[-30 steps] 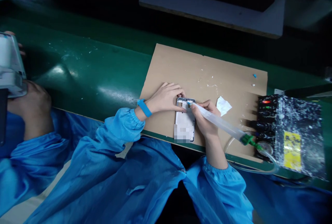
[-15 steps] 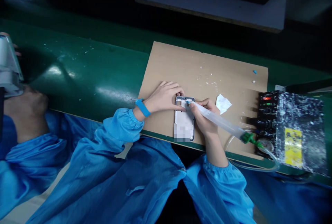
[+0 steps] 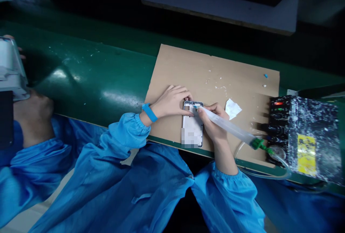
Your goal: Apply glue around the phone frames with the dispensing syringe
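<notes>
A phone frame (image 3: 192, 127), pale inside with a dark rim, lies flat on the brown cardboard sheet (image 3: 185, 64). My left hand (image 3: 174, 101) grips its upper part, thumb across the left side and fingers curled at the top edge. My right hand (image 3: 215, 123) is closed round a translucent dispensing syringe (image 3: 229, 126) like a pen. The blue needle tip of the syringe is at the top of the phone frame; whether it touches cannot be made out. From the green cap at the syringe's back end runs a clear hose (image 3: 285, 170).
A black, white-spattered dispenser box (image 3: 314, 128) with knobs and lit displays stands at the right. A scrap of white paper (image 3: 233, 109) and a small blue cap (image 3: 266, 76) lie on the cardboard. At far left, a co-worker's hand (image 3: 36, 109) holds a white device (image 3: 12, 69).
The whole view has shifted slightly. Both my hands keep their hold, with the syringe tip still near the frame's top. The co-worker's white device has turned a little.
</notes>
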`<action>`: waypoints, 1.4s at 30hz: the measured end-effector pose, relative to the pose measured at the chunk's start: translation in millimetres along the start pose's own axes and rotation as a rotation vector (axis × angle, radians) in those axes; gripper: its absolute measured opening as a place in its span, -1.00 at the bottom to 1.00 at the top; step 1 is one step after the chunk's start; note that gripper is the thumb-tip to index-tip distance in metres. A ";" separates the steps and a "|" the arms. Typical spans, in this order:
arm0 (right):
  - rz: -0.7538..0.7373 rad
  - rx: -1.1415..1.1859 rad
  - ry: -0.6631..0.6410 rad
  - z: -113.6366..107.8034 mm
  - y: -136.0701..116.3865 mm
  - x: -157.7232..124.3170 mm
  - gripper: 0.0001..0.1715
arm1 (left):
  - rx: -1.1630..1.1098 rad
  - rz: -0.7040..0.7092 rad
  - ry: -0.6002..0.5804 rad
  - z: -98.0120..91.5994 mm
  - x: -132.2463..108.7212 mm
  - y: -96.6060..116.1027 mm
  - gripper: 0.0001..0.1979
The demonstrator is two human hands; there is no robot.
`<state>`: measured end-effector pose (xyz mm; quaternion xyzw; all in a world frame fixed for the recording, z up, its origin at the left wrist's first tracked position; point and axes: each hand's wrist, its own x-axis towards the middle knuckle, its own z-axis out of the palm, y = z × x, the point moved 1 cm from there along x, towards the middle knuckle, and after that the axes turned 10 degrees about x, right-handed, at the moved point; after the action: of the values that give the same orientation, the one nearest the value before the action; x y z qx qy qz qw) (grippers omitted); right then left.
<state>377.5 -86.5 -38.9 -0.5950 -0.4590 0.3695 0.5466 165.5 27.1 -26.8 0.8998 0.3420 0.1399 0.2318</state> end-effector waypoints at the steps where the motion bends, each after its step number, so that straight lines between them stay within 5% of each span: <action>1: 0.001 -0.004 0.000 0.2 -0.5 0.1 -0.56 | 0.002 -0.001 -0.004 -0.2 0.1 0.2 -0.57; 42: 0.027 -0.064 -0.001 -0.5 4.1 1.6 -0.55 | 0.006 -0.002 0.000 -1.0 0.9 1.8 -0.55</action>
<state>379.1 -85.0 -42.8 -0.6181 -0.4628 0.3621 0.5222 166.7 26.8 -24.9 0.9001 0.3435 0.1385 0.2294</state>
